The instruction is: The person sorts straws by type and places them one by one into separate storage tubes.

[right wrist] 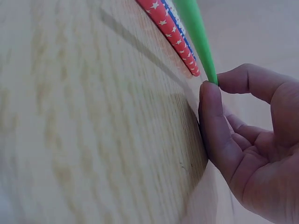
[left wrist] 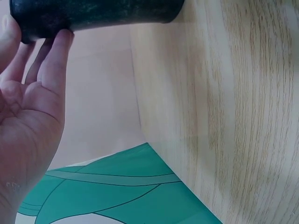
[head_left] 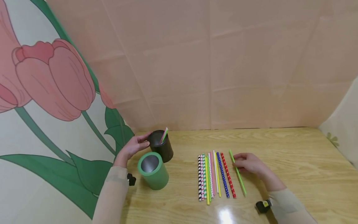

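Observation:
My right hand pinches a bright green straw near its upper end, between thumb and forefinger. In the right wrist view the green straw is raised over the wood, with a shadow beneath it. My left hand holds the black cup at its rim from the left, thumb in front and fingers behind. A few thin straws lean inside that cup. In the left wrist view, the fingertips of my left hand meet the dark cup wall.
A green cup stands in front of the black one. Several straws, among them a red starred straw and a blue one, lie side by side on the wooden table. A covered wall borders the table's back edge.

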A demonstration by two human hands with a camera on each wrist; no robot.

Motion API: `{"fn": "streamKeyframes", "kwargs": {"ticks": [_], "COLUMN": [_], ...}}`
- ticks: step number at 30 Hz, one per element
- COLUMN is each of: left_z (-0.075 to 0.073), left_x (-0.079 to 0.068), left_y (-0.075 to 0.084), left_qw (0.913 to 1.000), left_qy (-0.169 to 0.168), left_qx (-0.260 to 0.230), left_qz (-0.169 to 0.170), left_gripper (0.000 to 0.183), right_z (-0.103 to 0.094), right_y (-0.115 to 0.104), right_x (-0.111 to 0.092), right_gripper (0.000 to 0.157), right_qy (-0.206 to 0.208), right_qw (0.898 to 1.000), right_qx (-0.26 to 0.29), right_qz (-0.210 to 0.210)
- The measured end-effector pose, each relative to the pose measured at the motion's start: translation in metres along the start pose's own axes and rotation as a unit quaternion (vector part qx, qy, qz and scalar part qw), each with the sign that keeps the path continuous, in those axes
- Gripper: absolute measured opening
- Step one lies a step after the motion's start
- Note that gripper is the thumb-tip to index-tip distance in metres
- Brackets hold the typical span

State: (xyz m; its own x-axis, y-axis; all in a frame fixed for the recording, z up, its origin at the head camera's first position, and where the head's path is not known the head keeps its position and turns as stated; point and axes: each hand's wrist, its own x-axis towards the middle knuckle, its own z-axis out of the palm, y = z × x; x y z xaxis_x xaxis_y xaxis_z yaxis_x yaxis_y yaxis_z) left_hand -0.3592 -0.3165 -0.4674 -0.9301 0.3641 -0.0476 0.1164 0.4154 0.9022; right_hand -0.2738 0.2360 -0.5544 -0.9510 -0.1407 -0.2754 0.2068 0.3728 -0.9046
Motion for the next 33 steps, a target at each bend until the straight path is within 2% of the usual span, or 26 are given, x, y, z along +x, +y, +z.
{"fn": "streamKeyframes", "kwargs": {"ticks": [11,18,24,29,33], "left_z": [-0.001,-0.001,0.001,0.001,0.0], "left_x": [-0.001,-0.001,0.002,0.003,0.004], "left_y": [-0.001,0.0,0.001,0.001,0.001], "left_qw": [1.0,0.9999,0.9999,0.9999,0.9999], "left_qy": [-0.004,-0.005,-0.007,-0.009,-0.006], "left_qx": [0.002,-0.002,-0.005,0.0,0.004], "left_qz": [0.008,0.013,0.012,0.012,0.012], "left_gripper": [0.061,0.06,0.06,0.06,0.061], "right_z": [-0.003,-0.002,0.007,0.017,0.026], "right_y": [0.004,-0.004,-0.018,-0.036,-0.053], "right_x": [0.002,0.002,0.005,0.007,0.011], "right_gripper": [0.06,0.057,0.056,0.062,0.064], "right_qy": [0.0,0.01,0.012,0.018,0.027], "right_qw": [1.0,0.999,0.993,0.991,0.984], "right_qx": [0.027,0.042,0.107,0.126,0.169], "right_qz": [-0.007,-0.025,-0.04,-0.042,-0.043]}}
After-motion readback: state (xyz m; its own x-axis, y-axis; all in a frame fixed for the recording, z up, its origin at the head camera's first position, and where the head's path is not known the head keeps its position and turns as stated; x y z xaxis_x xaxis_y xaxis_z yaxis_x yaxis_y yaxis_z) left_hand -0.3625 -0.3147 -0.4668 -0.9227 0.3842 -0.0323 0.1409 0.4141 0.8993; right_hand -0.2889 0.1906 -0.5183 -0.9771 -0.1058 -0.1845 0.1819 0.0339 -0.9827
